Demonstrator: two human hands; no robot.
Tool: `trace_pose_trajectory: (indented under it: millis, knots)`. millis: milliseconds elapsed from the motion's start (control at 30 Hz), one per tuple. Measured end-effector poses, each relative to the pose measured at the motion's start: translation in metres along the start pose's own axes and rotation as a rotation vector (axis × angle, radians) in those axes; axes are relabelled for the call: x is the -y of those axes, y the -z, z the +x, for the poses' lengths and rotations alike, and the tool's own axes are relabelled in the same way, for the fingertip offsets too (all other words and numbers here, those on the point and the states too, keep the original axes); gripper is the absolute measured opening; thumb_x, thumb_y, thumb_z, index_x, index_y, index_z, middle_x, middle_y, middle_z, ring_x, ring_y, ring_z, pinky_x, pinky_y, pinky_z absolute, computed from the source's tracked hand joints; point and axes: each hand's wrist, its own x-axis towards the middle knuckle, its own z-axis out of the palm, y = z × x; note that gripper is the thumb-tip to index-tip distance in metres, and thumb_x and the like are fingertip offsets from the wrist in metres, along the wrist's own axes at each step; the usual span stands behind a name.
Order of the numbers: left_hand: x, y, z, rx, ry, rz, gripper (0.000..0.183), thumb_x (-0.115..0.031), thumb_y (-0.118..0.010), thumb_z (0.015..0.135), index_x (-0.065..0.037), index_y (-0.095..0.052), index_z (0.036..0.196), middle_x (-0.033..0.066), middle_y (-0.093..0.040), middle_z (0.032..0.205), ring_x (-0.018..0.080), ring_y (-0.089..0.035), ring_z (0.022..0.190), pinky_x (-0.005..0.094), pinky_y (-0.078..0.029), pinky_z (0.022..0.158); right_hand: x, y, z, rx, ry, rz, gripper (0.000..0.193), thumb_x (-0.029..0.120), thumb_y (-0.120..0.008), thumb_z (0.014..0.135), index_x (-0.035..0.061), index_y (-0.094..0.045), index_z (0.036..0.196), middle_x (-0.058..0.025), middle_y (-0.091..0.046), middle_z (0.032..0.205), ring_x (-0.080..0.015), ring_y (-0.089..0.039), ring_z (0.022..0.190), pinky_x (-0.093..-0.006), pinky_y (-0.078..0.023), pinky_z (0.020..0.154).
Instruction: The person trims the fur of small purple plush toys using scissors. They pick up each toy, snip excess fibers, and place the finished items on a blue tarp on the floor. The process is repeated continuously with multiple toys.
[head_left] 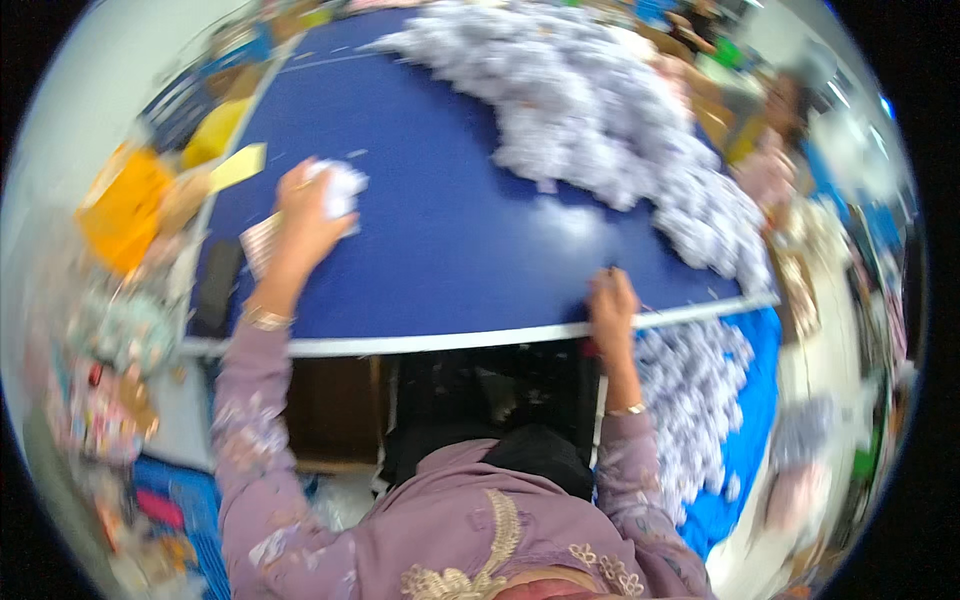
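My left hand [305, 222] is closed around a small bunch of white ruffled pieces [343, 188], over the left side of the blue tabletop [420, 230]. A pale printed card [258, 245] lies partly under that wrist. At the table's front edge, toward the right, my right hand [612, 300] has its fingers pinched together. A small dark tip shows at them, too blurred to name. Beyond both hands spreads a big heap of white ruffled pieces [570, 110], covering the far and right parts of the table.
A dark flat oblong [217, 288] and a yellow paper slip [238, 168] lie along the left edge. Below the right edge, a blue sheet or bag [755, 400] holds more white pieces [690, 410]. An orange bag [125, 210] is at left. Another person [770, 160] is blurred at right.
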Motion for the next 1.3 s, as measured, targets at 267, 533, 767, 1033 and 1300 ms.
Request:
trace_pose_trajectory:
  millis: [267,533,767,1033,1300]
  knots:
    - [0.025,0.016,-0.013,-0.035,-0.006,0.059,0.053,-0.006,-0.065,0.079,-0.001,-0.049,0.129,0.0218,-0.034,0.144,0.0398,-0.028,0.135,0.0446,-0.027,0.111,0.023,-0.003,0.002,0.014,-0.064,0.141,0.016,0.014,-0.051,0.097,0.0008,-0.054,0.087,0.0002,-0.047,0.068,-0.0088,-0.044,0.061,-0.0259,-0.039,0.056]
    - [-0.102,-0.011,-0.017,0.114,-0.084,-0.591,0.041,-0.007,-0.06,0.085,-0.003,-0.052,0.125,0.0129,-0.043,0.141,0.0281,-0.043,0.128,0.0377,-0.038,0.103,0.0,0.07,0.025,-0.119,0.049,-0.078,0.009,0.008,-0.057,0.088,0.0029,-0.064,0.09,-0.0011,-0.055,0.082,-0.0089,-0.05,0.072,-0.0243,-0.042,0.065]
    - [-0.165,-0.036,-0.016,0.275,-0.288,-0.723,0.032,-0.005,-0.06,0.085,-0.002,-0.057,0.117,0.0129,-0.05,0.135,0.0274,-0.053,0.117,0.0367,-0.047,0.091,-0.081,0.258,0.098,-0.765,0.058,-0.532,0.026,0.02,-0.061,0.082,0.0006,-0.065,0.1,-0.0197,-0.066,0.097,-0.0343,-0.063,0.093,-0.0387,-0.049,0.083]
    - [-0.18,-0.051,-0.015,0.275,-0.361,-0.75,0.027,-0.001,-0.057,0.086,0.0,-0.058,0.113,0.0144,-0.053,0.13,0.0221,-0.059,0.108,0.0302,-0.05,0.083,-0.136,0.301,0.123,-0.391,-0.414,-0.897,0.061,0.036,-0.069,0.075,0.0151,-0.049,0.13,-0.0189,-0.064,0.114,-0.0367,-0.061,0.106,-0.0433,-0.049,0.088]
    - [-0.181,-0.057,-0.015,0.29,-0.365,-0.784,0.019,-0.001,-0.057,0.086,0.0,-0.062,0.104,0.0136,-0.059,0.122,0.0219,-0.061,0.1,0.0293,-0.049,0.079,-0.148,0.299,0.107,-0.569,-0.377,-0.771,0.036,0.027,-0.066,0.077,0.0,-0.054,0.097,-0.0243,-0.065,0.095,-0.0404,-0.063,0.091,-0.0457,-0.048,0.079]
